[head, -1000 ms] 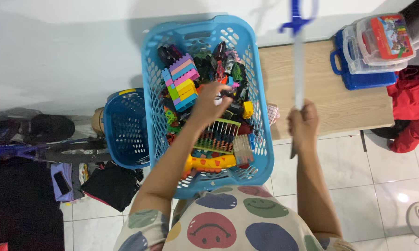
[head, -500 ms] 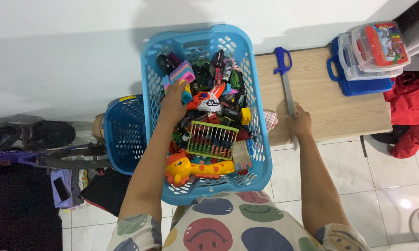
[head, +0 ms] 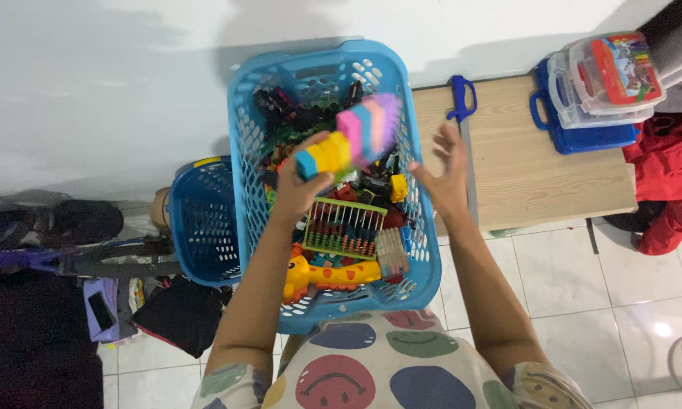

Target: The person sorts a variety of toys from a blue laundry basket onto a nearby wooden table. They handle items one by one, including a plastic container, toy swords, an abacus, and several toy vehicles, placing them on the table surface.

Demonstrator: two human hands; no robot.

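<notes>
Motion blurs the striped block stack (head: pixel 347 144) my left hand (head: pixel 299 189) grasps above the basket (head: pixel 242 151); my right hand (head: pixel 443 178) hangs spread, released.

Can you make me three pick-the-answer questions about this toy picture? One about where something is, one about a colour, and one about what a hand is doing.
1. Where does the toy sword lie?
A. on the wooden table
B. in the big basket
C. on the floor

2. What colour is the big basket?
A. red
B. light blue
C. yellow

3. What is the left hand doing?
A. resting empty
B. holding a stack of coloured blocks
C. pressing the wall

Answers: 1 A, it lies on the table top beside the basket. 2 B, its rim is light blue. 3 B, its fingers grip the block stack above the basket.
</notes>
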